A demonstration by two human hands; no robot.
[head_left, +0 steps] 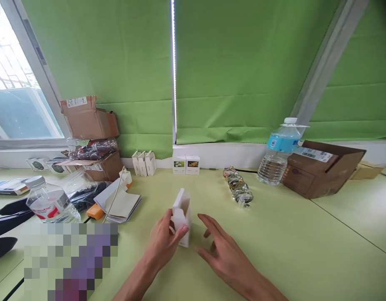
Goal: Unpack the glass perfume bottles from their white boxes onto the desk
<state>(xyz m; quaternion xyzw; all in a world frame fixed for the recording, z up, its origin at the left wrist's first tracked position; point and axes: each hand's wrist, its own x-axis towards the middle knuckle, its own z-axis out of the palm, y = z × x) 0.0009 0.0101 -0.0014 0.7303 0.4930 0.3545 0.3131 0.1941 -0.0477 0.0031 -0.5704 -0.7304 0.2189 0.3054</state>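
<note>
My left hand (pixel 165 238) grips a small white cardboard box (pixel 182 213) from its left side, thumb on the near face. The box stands upright on the table, and its top looks open with a flap raised. Just right of it, my right hand (pixel 219 246) is apart from the box, fingers spread and holding nothing. Farther back, two closed white boxes with flower pictures (pixel 186 165) stand side by side against the wall. Several open white boxes (pixel 144 163) stand in a row to their left. A row of shiny round packets (pixel 238 186) lies at the back right.
A large water bottle (pixel 276 154) and an open brown carton (pixel 318 171) stand at the back right. On the left are stacked cartons (pixel 89 119), a smaller bottle (pixel 51 205), papers (pixel 123 205) and an orange object (pixel 95 212). Green blinds (pixel 243 75) hang behind the table (pixel 305 251).
</note>
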